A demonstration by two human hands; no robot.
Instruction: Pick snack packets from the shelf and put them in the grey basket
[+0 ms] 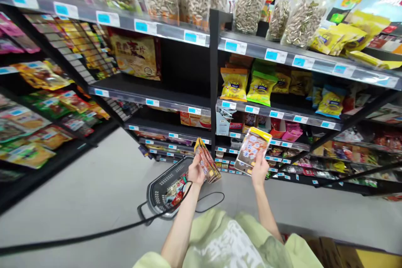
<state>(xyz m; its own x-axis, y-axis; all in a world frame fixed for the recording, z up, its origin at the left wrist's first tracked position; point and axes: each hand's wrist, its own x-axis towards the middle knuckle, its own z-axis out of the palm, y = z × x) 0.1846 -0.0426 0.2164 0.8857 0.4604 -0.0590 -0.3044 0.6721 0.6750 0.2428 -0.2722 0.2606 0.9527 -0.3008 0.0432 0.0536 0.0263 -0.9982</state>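
Note:
My left hand (196,171) is closed around a small stack of snack packets (207,161), brown and red with yellow tops, seen edge-on and tilted. In my right hand (260,171) are flat snack packets (253,146) of a similar look, with a yellow top band, a reddish picture and blue-white lettering; at least two overlap. Both hands are held out in front of the lower shelves, apart from each other. Below my left hand, on the floor, stands a dark grey shopping basket (153,194) with several colourful packages inside.
Shelves ahead carry bags of sunflower seeds (249,4), a yellow snack bag (234,83), a green snack bag (261,87) and a cereal bag (135,55). A black cord (94,233) crosses the lower left. Cardboard boxes (342,255) lie at lower right. More packaged food hangs at left.

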